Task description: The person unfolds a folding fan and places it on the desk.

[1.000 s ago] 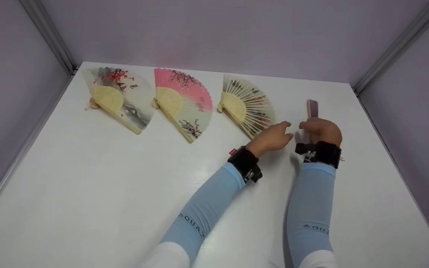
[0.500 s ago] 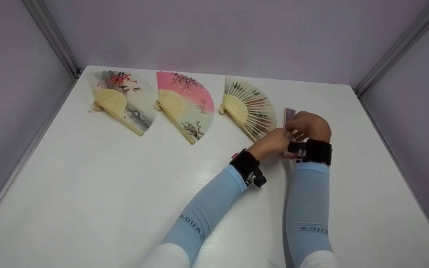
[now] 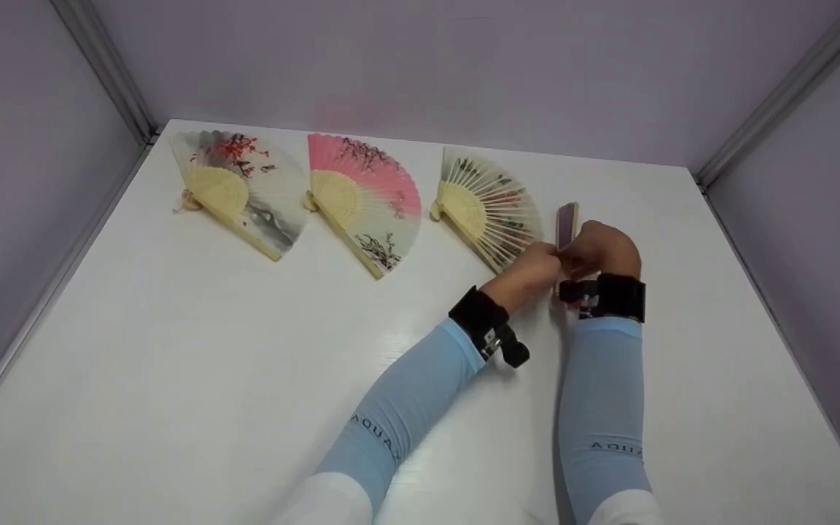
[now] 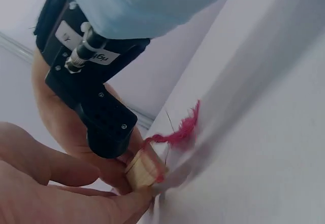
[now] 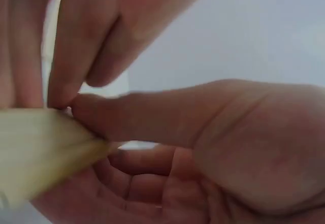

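Nearest the camera, two forearms in light blue sleeves reach across the white table (image 3: pixel 172 350), each with a black wrist strap. The left hand (image 3: pixel 533 271) and right hand (image 3: pixel 601 250) meet, both pinching the closed purple-edged bamboo folding fan (image 3: pixel 566 222), which stands above the table right of centre, red tassel (image 4: pixel 182 130) at its base. Beyond, three open paper fans lie in a row: green-sprigged (image 3: pixel 489 206), pink (image 3: pixel 364 199), grey-and-red (image 3: pixel 241 188).

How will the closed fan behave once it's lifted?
Probably stiff as a bundle: the closed fan is a narrow stack of slats in both hands. Likely light, like the thin open fans. It may splay open under a loose grip, and its red tassel will dangle.
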